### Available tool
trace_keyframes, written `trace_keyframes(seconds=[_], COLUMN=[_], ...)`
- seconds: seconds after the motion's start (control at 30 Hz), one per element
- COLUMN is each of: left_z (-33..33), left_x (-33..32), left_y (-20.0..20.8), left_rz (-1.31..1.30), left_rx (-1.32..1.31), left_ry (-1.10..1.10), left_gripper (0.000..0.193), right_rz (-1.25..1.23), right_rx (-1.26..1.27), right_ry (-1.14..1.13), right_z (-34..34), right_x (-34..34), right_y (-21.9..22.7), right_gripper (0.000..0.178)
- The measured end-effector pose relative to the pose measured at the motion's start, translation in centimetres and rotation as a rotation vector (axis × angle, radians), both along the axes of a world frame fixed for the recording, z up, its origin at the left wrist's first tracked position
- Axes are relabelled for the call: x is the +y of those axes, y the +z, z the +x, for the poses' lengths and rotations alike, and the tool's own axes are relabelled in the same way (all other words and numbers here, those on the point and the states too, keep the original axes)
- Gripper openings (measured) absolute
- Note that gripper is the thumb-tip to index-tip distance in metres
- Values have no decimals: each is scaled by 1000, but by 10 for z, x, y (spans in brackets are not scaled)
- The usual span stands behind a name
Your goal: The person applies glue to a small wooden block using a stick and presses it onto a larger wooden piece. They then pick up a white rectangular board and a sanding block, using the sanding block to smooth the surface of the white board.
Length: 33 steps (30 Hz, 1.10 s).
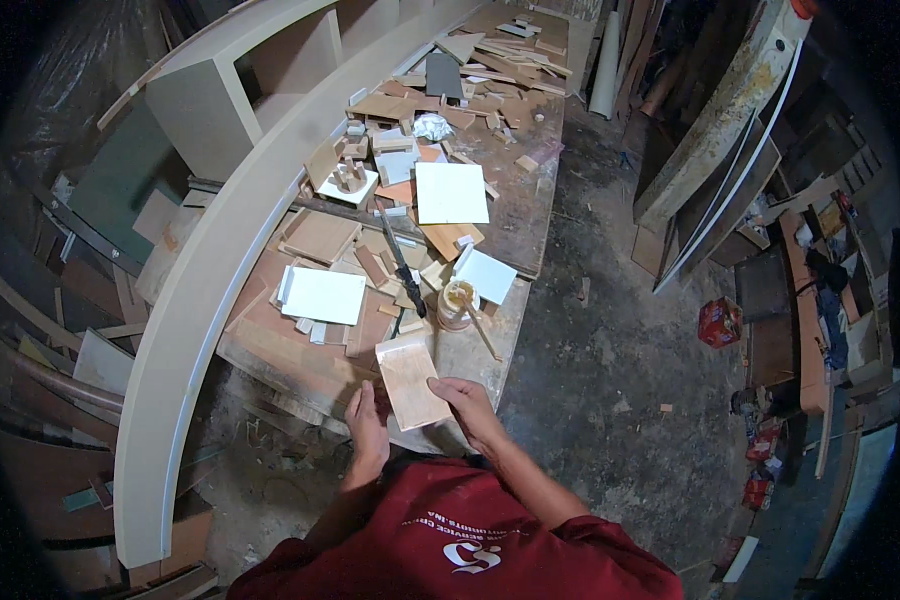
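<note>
My right hand [467,410] grips a small rectangular wooden board [413,388] by its right edge, thumb on the upper face. The board is light brown with a pale strip along its far end, held tilted over the near end of the workbench. Beside the board's left edge is my left hand [368,425], fingers stretched upward and apparently apart from the wood. Just beyond the board stands an open jar [454,312] of yellowish paste, a thin wooden stick [483,330] leaning from it. A dark slender tool [407,275] lies left of the jar.
The workbench [525,225] carries white panels [452,193], [323,296] and several wood offcuts [510,65]. A long curved beige panel [220,270] runs along the left. On the dark concrete floor [610,420], right, sits a red package [720,322]; a tall post [725,120] rises beyond.
</note>
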<state>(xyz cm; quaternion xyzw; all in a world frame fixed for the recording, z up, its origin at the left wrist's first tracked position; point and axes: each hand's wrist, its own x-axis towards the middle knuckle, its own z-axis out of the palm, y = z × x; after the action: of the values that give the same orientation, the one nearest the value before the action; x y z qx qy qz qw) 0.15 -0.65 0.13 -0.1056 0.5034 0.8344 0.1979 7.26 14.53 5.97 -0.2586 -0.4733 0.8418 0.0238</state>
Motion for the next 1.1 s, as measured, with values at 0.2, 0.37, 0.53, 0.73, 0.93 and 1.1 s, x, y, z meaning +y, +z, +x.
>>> trace_keyframes(seconds=[0.2,0.37,0.53,0.73,0.93,1.1], left_z=[10,15,24,53,131,187], left_x=[7,28,44,42,108,207], left_y=[-13,-3,-3,-50,-41,-35], left_rz=[-33,-308,-177,-463,-619,-941], left_rx=[-20,253,149,74,148,221], left_ry=[94,46,123,304,487,21], left_gripper=[19,23,24,18,12,12], right_rz=[-329,-478,-633,-805,-547,-191], right_rx=[80,114,120,165,100,114], right_ry=[-2,-38,-117,-115,-144,-145], right_z=[13,22,26,30,44,74], right_x=[20,60,108,184,282,378], right_y=[84,117,137,129,111,84], right_gripper=[25,35,42,39,32,20])
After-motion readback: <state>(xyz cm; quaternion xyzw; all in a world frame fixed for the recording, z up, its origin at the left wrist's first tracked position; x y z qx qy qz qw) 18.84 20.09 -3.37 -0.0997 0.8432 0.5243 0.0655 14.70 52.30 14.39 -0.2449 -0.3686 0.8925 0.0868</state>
